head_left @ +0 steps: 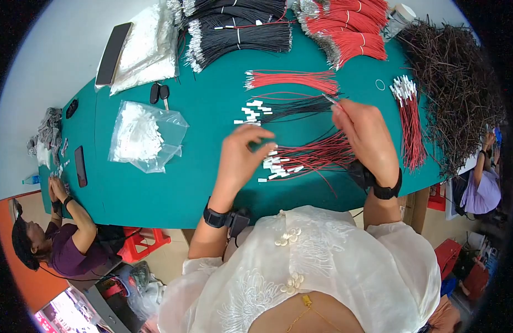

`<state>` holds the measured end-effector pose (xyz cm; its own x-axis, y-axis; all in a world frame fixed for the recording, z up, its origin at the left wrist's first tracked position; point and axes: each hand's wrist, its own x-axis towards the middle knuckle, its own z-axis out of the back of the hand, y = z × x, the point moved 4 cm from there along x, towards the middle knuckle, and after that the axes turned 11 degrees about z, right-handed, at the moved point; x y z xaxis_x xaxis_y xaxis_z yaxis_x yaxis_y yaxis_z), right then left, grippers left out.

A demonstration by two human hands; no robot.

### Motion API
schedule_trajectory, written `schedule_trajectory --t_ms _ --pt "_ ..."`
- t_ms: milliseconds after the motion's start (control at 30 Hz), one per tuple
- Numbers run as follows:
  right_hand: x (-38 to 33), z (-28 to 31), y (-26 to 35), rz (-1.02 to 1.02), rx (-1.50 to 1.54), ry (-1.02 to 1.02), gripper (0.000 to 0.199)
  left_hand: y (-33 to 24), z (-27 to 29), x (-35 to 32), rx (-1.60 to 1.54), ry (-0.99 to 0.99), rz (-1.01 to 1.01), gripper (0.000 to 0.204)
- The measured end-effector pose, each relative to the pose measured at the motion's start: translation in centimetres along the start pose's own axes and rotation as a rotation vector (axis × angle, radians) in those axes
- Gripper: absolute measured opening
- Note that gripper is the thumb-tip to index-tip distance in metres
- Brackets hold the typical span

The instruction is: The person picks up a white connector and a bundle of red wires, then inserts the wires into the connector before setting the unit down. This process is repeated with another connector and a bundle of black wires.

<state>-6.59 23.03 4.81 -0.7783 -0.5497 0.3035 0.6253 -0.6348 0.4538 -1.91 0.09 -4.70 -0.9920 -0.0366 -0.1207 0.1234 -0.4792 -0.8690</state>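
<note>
My left hand is over the near middle of the table, thumb and index finger apart, with nothing seen between them. Beside its thumb lie white connectors on the ends of a bundle of red and black wires. To the right, my right hand is closed, pinching a thin pointed reddish-silver piece too small to name. Left of this hand are black wires with white connectors at their left ends. Behind them is a bundle of loose red wires.
Tied black wire bundles and red bundles line the far edge. A clear bag of white connectors lies left. Finished-looking wires and a dark tangled heap are right. A co-worker sits at the left end.
</note>
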Motion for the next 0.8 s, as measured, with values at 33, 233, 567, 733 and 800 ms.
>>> schedule_trajectory --t_ms 33,233,567,733,800 --pt "0.2 0.0 0.1 -0.027 0.048 0.011 0.022 -0.1 1.0 0.6 0.084 -0.140 -0.078 0.015" --pt "1.8 -2.9 1.5 -0.069 0.418 -0.039 0.020 2.1 3.6 2.3 0.441 -0.361 -0.216 0.019" --pt "2.9 -3.4 3.0 0.002 0.621 -0.023 0.014 -2.7 3.7 0.7 -0.621 0.017 0.104 0.013" --pt "2.4 -1.8 4.3 0.063 0.653 -0.018 0.015 -2.9 4.0 0.6 -0.593 -0.097 0.014 0.014" --pt "2.4 -1.8 4.7 0.083 0.665 0.037 0.016 -3.5 4.0 0.4 -0.544 -0.123 -0.008 0.014"
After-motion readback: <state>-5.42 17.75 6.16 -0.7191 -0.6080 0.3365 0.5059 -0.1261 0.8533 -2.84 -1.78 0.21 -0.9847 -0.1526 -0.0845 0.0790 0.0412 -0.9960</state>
